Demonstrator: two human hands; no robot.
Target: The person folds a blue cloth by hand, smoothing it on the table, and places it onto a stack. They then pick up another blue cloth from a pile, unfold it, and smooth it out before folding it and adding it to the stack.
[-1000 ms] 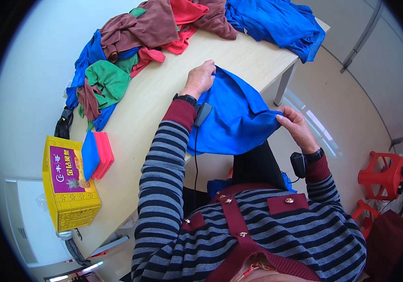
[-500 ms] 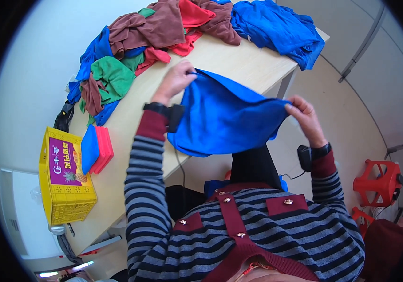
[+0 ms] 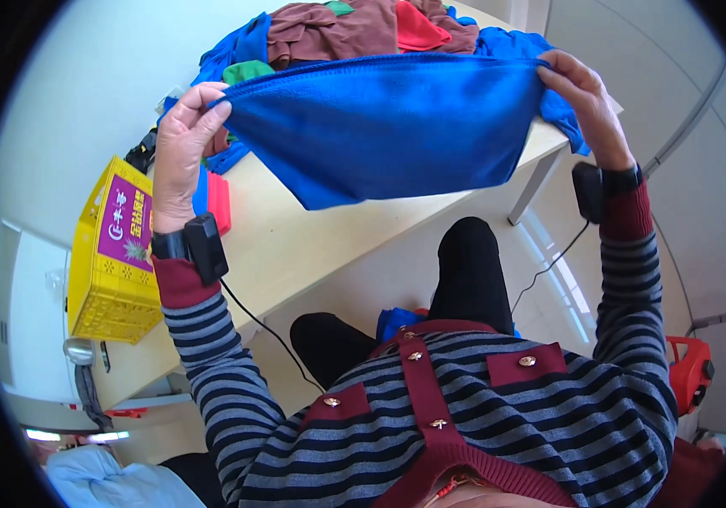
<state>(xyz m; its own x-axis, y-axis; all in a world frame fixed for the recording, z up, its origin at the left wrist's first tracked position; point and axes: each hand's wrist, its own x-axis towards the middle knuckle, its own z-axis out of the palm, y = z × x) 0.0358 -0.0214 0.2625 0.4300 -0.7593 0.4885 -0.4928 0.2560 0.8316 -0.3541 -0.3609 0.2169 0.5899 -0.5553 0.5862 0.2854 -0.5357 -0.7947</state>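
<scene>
The left hand point(image 3: 181, 148) pinches one end of the blue cloth's point(image 3: 388, 127) upper edge between thumb and fingers, and the right hand point(image 3: 581, 97) pinches the other end likewise. The cloth is stretched between the two grips, its upper edge nearly straight, its body hanging below them and narrowing toward the lower edge, in front of the table point(image 3: 282, 241). Both arms reach forward, well apart, the striped sleeves point(image 3: 210, 339) rising from below each grip. The left wrist stands nearly upright under its fingers, which lean inward to the right; the right hand tilts inward to the left. A black device point(image 3: 206, 245) is strapped at each wrist, just below the hand. Beyond the cloth, between the grips, lies a heap of brown, red, green and blue cloths point(image 3: 338, 38). Below and left of the left grip stands a yellow box point(image 3: 117, 296); below and right of the right grip, past the sleeve, a red stool point(image 3: 687, 381) shows in part
</scene>
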